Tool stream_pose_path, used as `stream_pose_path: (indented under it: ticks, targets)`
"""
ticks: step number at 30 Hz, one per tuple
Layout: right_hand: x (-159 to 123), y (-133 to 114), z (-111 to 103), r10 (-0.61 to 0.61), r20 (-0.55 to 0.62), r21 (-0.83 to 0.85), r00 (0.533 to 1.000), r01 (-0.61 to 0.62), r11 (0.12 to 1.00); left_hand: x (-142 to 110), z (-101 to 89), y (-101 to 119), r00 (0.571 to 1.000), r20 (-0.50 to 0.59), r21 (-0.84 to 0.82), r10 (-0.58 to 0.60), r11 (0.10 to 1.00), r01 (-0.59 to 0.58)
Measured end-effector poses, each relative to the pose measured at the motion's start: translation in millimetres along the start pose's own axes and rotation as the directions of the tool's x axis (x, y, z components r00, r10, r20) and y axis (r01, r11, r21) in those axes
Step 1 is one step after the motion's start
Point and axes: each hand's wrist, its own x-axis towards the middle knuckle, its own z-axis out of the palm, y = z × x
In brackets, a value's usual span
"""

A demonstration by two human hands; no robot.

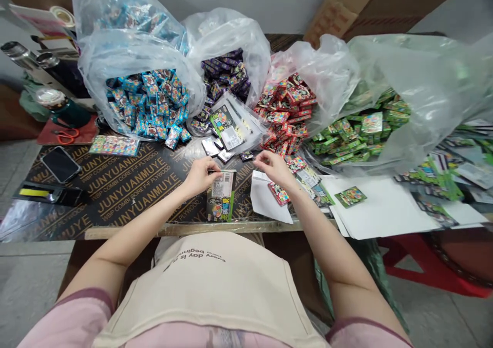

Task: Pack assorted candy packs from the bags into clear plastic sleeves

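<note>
My left hand [201,177] is closed at the upper left edge of a flat black-and-green printed packet [220,208] with a barcode panel, near the table's front edge. Thumb and fingertips meet on the packet's top corner. To its right, my right hand [274,169] hovers with fingers pinched together; whatever they hold, if anything, is too small to make out. Below that hand lies a folded white sheet [265,204], with a small red packet [279,194] on it, partly behind my wrist. Small dark purple packets [247,155] lie just beyond my hands.
Clear plastic bags spill blue packets [154,101], purple packets [223,76], red packets [288,107] and green packets [358,132] along the back. Flat printed sleeves [229,124] lie mid-table. At left are a phone [60,164], scissors [66,135] and a row of packets [114,146].
</note>
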Motion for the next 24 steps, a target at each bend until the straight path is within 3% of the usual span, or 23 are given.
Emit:
stream_pose_path:
  ticks: [2, 4, 7, 10, 18, 24]
  targets:
    - [11, -34, 0, -0.108, 0.137, 0.283, 0.985, 0.066, 0.957, -2, 0.3, -1, 1.0, 0.002, -0.042, -0.025, 0.999, 0.025]
    - [21, -61, 5, -0.195, 0.299, 0.428, 0.934, 0.052, 0.902, -3, 1.3, -3, 0.997, 0.007, -0.109, -0.071, 0.992, 0.071]
    - [33, -81, 17, -0.227, 0.484, 0.453, 0.845, -0.02, 0.891, -5, 2.8, -6, 0.989, 0.005, -0.221, -0.145, 0.965, 0.143]
    - [41, -83, 25, -0.21, 0.565, 0.423, 0.798, -0.062, 0.904, -6, 3.3, -6, 0.986, -0.006, -0.263, -0.168, 0.951, 0.16]
    - [45, -78, 32, -0.176, 0.562, 0.401, 0.809, -0.08, 0.913, -11, 8.9, -3, 0.988, -0.116, -0.106, -0.098, 0.991, 0.086]
    - [49, -67, 53, -0.128, 0.417, 0.237, 0.9, 0.028, 0.971, -12, 12.9, -7, 0.996, -0.074, 0.022, 0.054, 0.998, -0.052]
